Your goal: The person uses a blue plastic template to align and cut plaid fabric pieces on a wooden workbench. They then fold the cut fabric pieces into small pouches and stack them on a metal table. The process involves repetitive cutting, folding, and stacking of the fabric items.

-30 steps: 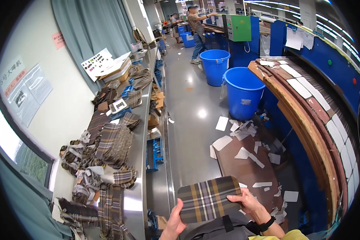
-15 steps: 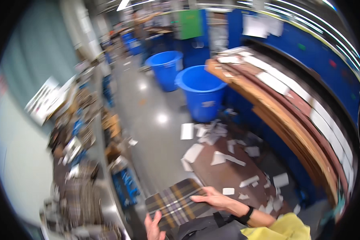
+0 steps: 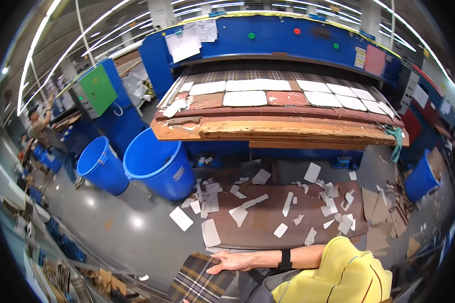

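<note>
My right hand (image 3: 232,262) grips a flat rectangular plaid fabric piece (image 3: 201,279) by its right edge, thumb lying on top and fingers mostly underneath. The fabric is dark brown-grey with yellow and white lines, held low in front of me. Of my left hand (image 3: 186,301), only a fingertip shows at the lower picture edge, against the fabric; the rest is out of view. A black band and a yellow sleeve are on my right arm.
Ahead stands a blue press-like machine (image 3: 278,38) with a wood-edged bed (image 3: 288,130) carrying plaid cloth and white rectangular pieces (image 3: 244,98). Blue bins (image 3: 159,166) stand to its left. White scraps litter a brown mat (image 3: 268,230). A person (image 3: 48,129) stands far left.
My view has swung right, from the aisle and the cluttered left-hand table to the machine. The plaid fabric has stayed with my right hand; my left hand has mostly left the picture.
</note>
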The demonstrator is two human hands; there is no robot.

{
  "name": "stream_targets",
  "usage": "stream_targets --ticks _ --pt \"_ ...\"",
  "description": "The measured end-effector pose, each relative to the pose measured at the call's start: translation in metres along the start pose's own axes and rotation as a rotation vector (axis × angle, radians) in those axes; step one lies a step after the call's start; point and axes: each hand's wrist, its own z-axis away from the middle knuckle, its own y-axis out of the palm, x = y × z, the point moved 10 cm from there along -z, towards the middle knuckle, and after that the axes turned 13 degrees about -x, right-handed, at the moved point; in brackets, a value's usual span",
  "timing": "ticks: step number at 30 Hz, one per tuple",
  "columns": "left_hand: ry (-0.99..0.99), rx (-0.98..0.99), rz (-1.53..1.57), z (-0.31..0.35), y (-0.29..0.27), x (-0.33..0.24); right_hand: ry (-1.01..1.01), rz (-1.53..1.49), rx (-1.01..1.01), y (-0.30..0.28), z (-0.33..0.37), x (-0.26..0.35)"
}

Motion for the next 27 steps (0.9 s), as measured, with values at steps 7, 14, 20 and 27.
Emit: stream_targets --ticks 7,14,20,27 --pt "0.047 0.077 0.000 -0.125 0.013 -0.061 -0.029 -0.225 -0.091 0.002 -0.100 0.077" --pt "0.215 -0.234 -0.104 -0.266 -0.062 -0.147 0.007 -0.221 -0.232 0.016 -0.239 0.144" --pt "0.463 -0.640 -0.298 -0.309 -0.200 -0.208 -0.034 -0.293 -0.209 0.062 -0.322 0.165" --pt "0.543 -0.894 -0.746 -0.392 -0.303 -0.277 0.026 -0.218 -0.135 0.140 -0.390 0.189"
